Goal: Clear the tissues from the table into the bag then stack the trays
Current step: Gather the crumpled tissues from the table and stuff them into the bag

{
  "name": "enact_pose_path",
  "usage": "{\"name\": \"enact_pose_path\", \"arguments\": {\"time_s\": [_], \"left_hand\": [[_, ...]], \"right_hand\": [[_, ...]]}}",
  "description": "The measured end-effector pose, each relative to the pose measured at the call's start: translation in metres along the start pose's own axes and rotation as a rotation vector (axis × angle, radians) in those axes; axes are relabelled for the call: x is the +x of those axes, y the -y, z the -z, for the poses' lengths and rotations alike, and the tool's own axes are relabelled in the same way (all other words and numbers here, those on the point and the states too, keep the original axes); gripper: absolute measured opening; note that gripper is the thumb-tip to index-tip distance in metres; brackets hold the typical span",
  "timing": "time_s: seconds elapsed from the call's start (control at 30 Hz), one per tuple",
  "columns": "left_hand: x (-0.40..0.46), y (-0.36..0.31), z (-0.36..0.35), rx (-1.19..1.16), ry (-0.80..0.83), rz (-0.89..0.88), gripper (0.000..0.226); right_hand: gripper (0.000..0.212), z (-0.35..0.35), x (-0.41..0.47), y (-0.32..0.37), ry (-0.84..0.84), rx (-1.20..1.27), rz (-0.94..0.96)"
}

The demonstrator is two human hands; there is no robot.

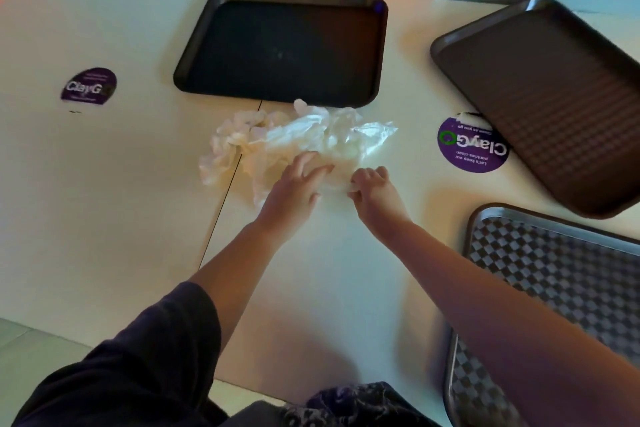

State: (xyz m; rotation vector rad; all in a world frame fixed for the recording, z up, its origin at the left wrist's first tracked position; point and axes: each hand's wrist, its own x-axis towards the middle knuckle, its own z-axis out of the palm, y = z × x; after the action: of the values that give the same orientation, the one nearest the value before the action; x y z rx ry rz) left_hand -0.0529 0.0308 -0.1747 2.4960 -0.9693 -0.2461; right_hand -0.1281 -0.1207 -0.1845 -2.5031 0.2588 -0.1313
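Crumpled white tissues (232, 146) lie in a heap at the middle of the white table (104, 184), beside a clear plastic bag (367, 135) that spreads to their right. My left hand (294, 185) rests with spread fingers on the near edge of the heap where tissue and bag meet. My right hand (372, 189) pinches the near edge of the bag. A black tray (284, 45) lies behind the heap. A brown tray (554, 97) lies slanted at the right. A tray with a chequered pattern (554, 288) is at the near right.
Two round purple stickers are stuck to the table, one at the left (89, 86) and one (472, 146) partly under the brown tray. A seam (225, 198) runs between two table halves. Orange and blue wall panels stand behind the table.
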Motion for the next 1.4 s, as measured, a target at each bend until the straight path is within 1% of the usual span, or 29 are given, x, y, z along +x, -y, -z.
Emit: {"name": "enact_pose_path", "arguments": {"time_s": [0.07,0.17,0.27,0.33,0.4,0.5,0.57,0.63,0.7,0.8,0.87,0.93,0.97,1.0,1.03,1.07,1.1,1.17,1.2,1.27,1.4], "left_hand": [[-0.008,0.005,-0.002,-0.073,-0.054,-0.004,0.048],[-0.022,0.012,-0.006,-0.145,-0.088,-0.033,0.039],[-0.033,0.012,-0.011,-0.140,-0.092,-0.027,0.040],[-0.037,0.005,-0.012,-0.127,-0.128,-0.072,0.041],[-0.042,-0.003,-0.010,-0.109,-0.183,-0.130,0.037],[-0.052,-0.018,-0.008,-0.180,-0.200,-0.137,0.027],[-0.061,-0.026,-0.008,-0.235,-0.147,-0.164,0.017],[-0.069,-0.030,-0.011,-0.301,-0.091,-0.190,0.020],[-0.077,-0.031,-0.015,-0.352,-0.039,-0.186,0.016],[-0.086,-0.027,-0.021,-0.327,0.037,-0.212,0.027],[-0.092,-0.025,-0.024,-0.309,0.079,-0.230,0.033],[-0.097,-0.024,-0.027,-0.296,0.114,-0.229,0.045],[-0.099,-0.022,-0.030,-0.293,0.109,-0.256,0.047],[-0.101,-0.022,-0.031,-0.285,0.103,-0.283,0.043],[-0.102,-0.023,-0.033,-0.286,0.075,-0.308,0.033],[-0.104,-0.027,-0.030,-0.280,0.062,-0.313,0.020],[-0.104,-0.029,-0.030,-0.280,0.039,-0.323,0.006],[-0.107,-0.034,-0.028,-0.318,0.008,-0.318,0.024],[-0.109,-0.040,-0.026,-0.348,0.023,-0.313,0.030],[-0.110,-0.047,-0.022,-0.392,0.037,-0.309,0.030],[-0.108,-0.066,-0.027,-0.534,0.081,-0.282,0.035]], "right_hand": [[0.012,0.003,-0.007,-0.006,-0.015,0.002,-0.051],[0.023,0.007,-0.016,-0.009,-0.011,-0.012,-0.114],[0.037,0.008,-0.026,-0.006,0.000,-0.045,-0.157],[0.040,0.008,-0.033,-0.004,0.010,-0.071,-0.157],[0.042,0.008,-0.042,-0.002,0.015,-0.113,-0.152],[0.051,0.010,-0.056,0.002,-0.026,-0.154,-0.178],[0.045,0.013,-0.066,0.006,-0.081,-0.153,-0.192],[0.030,0.016,-0.075,0.009,-0.131,-0.164,-0.187],[0.021,0.018,-0.085,0.012,-0.182,-0.151,-0.191],[0.016,0.020,-0.101,0.012,-0.279,-0.090,-0.228],[0.017,0.022,-0.115,0.012,-0.349,-0.075,-0.291],[0.017,0.025,-0.131,0.013,-0.397,-0.079,-0.356],[0.018,0.026,-0.139,0.014,-0.409,-0.077,-0.390],[0.023,0.027,-0.146,0.014,-0.414,-0.066,-0.427],[0.029,0.029,-0.153,0.015,-0.421,-0.050,-0.466],[0.032,0.031,-0.159,0.014,-0.427,-0.036,-0.496],[0.030,0.032,-0.165,0.014,-0.440,-0.034,-0.506],[0.019,0.034,-0.175,0.015,-0.476,-0.057,-0.499],[0.021,0.036,-0.181,0.016,-0.502,-0.059,-0.503],[0.027,0.037,-0.185,0.017,-0.515,-0.031,-0.503],[0.019,0.042,-0.198,0.017,-0.549,-0.009,-0.566]]}}
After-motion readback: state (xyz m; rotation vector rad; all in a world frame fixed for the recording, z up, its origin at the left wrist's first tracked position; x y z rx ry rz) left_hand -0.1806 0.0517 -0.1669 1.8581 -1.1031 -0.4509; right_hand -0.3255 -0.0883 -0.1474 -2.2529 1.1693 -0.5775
